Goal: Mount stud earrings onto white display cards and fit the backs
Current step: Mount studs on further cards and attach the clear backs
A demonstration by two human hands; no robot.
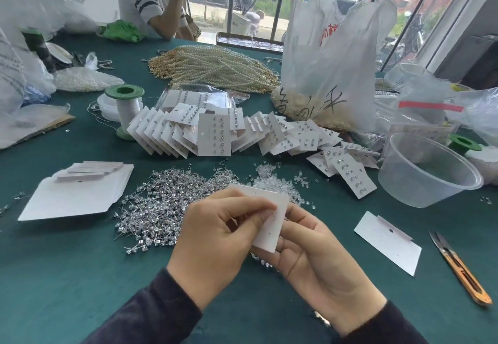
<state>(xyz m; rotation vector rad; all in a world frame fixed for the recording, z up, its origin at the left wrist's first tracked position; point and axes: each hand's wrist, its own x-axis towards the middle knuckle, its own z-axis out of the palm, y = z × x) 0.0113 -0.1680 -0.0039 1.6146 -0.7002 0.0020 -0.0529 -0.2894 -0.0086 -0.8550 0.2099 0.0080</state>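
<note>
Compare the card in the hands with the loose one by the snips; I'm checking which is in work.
The held card is raised and tilted, gripped by the left hand and right hand; the loose card lies flat on the cloth, untouched. Fingers hide part of the held card; the loose card shows whole. Both are white.

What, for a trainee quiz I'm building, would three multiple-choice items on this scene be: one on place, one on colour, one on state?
1. The snips lie:
A. right of the loose card
B. in a drawer
C. on the floor

2. The cloth is:
A. red
B. green
C. white

3. The left hand and right hand:
A. lie flat
B. both hold one card
C. hang idle

Key:
1 A, the snips lie on the cloth beyond the loose card's right edge.
2 B, dark green shows all round.
3 B, fingers of both grip the card.
</note>
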